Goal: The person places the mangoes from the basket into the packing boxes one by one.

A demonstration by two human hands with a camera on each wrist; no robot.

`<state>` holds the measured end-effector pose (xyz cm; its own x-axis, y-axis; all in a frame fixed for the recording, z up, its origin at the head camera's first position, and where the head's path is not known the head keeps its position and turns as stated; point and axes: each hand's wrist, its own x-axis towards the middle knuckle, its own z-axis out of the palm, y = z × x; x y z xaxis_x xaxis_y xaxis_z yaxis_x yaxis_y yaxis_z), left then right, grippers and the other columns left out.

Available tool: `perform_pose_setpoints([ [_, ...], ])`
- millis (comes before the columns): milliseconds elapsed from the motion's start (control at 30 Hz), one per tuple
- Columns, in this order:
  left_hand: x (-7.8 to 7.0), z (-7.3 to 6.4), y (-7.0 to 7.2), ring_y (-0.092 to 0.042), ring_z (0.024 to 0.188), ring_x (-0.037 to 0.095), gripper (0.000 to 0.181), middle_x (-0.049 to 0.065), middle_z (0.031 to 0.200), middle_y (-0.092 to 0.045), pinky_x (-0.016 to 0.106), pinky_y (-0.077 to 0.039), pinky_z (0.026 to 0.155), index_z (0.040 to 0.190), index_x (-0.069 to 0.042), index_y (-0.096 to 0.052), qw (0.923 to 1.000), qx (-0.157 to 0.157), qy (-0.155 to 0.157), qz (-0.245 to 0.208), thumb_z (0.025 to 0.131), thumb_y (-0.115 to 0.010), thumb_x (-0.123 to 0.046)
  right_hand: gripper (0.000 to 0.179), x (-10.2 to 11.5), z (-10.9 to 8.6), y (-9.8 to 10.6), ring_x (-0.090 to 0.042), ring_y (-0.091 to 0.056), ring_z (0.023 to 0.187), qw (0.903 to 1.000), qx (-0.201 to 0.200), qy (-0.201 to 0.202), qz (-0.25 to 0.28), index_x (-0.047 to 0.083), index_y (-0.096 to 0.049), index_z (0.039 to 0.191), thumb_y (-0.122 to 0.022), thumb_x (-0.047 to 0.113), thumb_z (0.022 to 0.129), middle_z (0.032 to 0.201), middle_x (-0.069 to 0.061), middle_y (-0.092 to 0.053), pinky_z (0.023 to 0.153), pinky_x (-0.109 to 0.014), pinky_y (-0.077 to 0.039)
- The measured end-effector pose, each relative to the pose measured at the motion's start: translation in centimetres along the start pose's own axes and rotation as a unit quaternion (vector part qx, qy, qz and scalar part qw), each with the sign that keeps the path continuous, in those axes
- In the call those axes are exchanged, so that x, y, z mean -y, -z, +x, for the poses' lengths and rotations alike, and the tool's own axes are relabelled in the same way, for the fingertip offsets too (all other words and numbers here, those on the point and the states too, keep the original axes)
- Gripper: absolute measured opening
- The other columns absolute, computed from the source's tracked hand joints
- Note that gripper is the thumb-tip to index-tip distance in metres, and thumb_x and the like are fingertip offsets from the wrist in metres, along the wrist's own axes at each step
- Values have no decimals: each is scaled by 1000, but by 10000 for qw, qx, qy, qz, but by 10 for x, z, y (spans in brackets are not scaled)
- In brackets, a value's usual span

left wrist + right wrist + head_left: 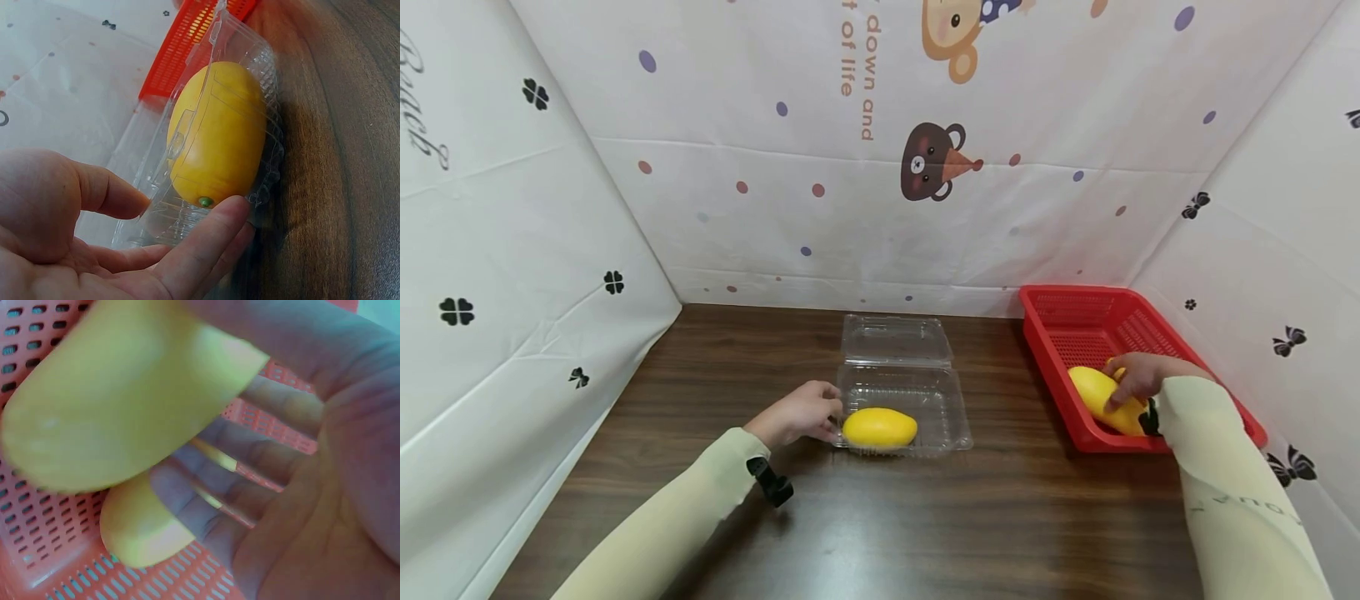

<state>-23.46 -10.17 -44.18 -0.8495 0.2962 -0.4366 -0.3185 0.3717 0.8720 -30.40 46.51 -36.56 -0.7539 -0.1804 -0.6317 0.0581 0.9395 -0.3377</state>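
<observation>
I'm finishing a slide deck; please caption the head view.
Left hand at an open clear container holding one yellow fruit; right hand on another in a red basket.

head: bright, tabletop (831, 542) glare | left wrist: background soft | right wrist: hazy, blurred

A bench (925, 525) with a dark brown wood-grain top carries everything, its streaks running mostly from left to right in the head view and a pale patch of light shining on the surface toward the front. Directly on it, near the middle, lies a clear plastic container (936, 400), unfolded, with its ribbed base toward the front and its hinged lid (895, 337) laid back behind it. Well apart to the right, a red basket (1120, 442) with perforated walls stands upright on the bench, reaching to its rear edge.
</observation>
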Motion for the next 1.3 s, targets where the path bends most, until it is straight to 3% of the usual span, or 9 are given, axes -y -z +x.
perform_pose_setpoints([
  [167,0,0,0,-62,82,24,52,23,123,-59,34,-64,73,148,8,-40,10000,4,7,-27,101,-52,-8,80,1,9,-3,-36,-62,108,9986,-348,404,8,-13,-43,141,-80,35,88,132,-41,-52,89,-49,-62],
  [267,2,1,0,-62,82,25,51,23,123,-59,35,-64,73,148,8,-41,10000,0,-5,-69,100,-51,-8,88,1,9,-5,-34,-62,106,9992,-271,237,164,-13,-38,145,-83,33,85,135,-41,-48,91,-50,-61],
  [400,2,1,1,-62,82,25,51,22,123,-59,35,-64,74,148,8,-41,9999,-7,-20,-110,100,-52,-8,91,0,10,-7,-30,-60,102,9996,-88,-16,265,-13,-36,144,-86,31,81,125,-32,-54,92,-49,-60],
  [667,1,2,0,-61,82,24,51,22,124,-58,35,-64,73,148,8,-40,9999,17,-3,-127,101,-51,-8,71,-6,17,-10,-23,-62,88,9986,-399,-38,343,-18,-47,130,-81,27,87,104,-20,-64,81,-40,-63],
  [933,2,2,0,-61,82,24,52,23,126,-57,34,-64,74,148,8,-40,10000,20,0,-92,100,-51,-8,86,-6,19,-13,-30,-60,97,9967,-502,-276,580,-16,-38,140,-83,32,85,113,-24,-60,86,-43,-61],
  [1100,2,2,1,-62,84,25,51,23,125,-58,36,-64,75,148,8,-41,10000,28,-11,-88,101,-51,-9,81,-7,21,-14,-25,-60,92,9969,-636,-244,403,-13,-49,134,-84,38,82,104,-16,-65,82,-38,-60],
  [1300,3,1,1,-63,86,26,50,23,125,-58,36,-64,76,148,8,-41,10000,6,-17,-80,102,-51,-9,61,-10,22,-14,-20,-61,78,9943,-1017,-142,273,-9,-65,115,-81,41,85,87,-8,-67,71,-33,-62],
])
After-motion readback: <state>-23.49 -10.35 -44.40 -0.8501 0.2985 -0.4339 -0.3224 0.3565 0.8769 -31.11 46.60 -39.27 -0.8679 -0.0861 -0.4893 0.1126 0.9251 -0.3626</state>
